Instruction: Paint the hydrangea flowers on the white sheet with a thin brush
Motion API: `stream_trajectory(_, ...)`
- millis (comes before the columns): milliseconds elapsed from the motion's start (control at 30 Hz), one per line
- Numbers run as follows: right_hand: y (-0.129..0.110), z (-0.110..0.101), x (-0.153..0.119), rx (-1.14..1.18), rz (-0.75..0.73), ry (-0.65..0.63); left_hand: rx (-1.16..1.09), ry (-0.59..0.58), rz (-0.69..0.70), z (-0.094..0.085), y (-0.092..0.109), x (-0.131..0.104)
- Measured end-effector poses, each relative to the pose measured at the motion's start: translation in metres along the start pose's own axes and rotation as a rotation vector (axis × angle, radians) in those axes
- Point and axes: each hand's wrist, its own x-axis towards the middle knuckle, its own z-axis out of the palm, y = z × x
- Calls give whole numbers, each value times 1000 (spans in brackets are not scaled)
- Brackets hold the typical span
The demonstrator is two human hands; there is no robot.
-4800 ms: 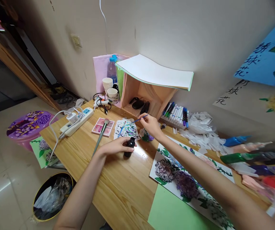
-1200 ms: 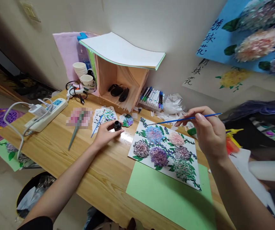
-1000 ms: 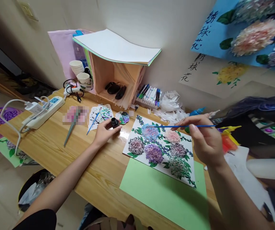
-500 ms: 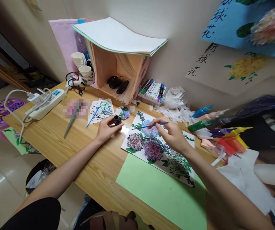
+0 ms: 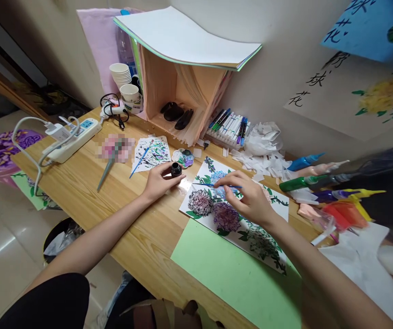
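Note:
My left hand (image 5: 158,183) grips a small dark, uncapped bottle (image 5: 176,169) between thumb and fingers, close to the tabletop. In my right hand (image 5: 247,196) is a thin blue paintbrush (image 5: 206,185), held nearly level with its tip pointing left toward the bottle. Under that hand lies a white sheet painted with flowers (image 5: 226,217) in pink, purple, blue and green, partly covered by the hand and forearm. The painting overlaps a light green sheet (image 5: 217,267). Just behind the bottle sits a paint palette (image 5: 183,158) with smears of colour.
Left of the palette, another brush (image 5: 141,159) lies on paint-marked paper (image 5: 158,155). Farther left are a power strip (image 5: 73,141) and scissors (image 5: 107,171). A peach box (image 5: 169,91), markers (image 5: 230,128) and white scraps (image 5: 251,160) line the wall. Paint bottles (image 5: 299,183) stand at right.
The whole view has shifted, so things appear slightly lower and farther right. Both hands keep their holds on the bottle and the paintbrush. The brush is now tilted a little differently, nearer level.

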Motion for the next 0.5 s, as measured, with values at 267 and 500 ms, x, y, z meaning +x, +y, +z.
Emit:
stream_trajectory(267,1,1,1,5,21,-28,-7,1,-11,0,2,0)
stream_trajectory(500,3,0,1,24,52,5,-9,3,-11,0,2,0)
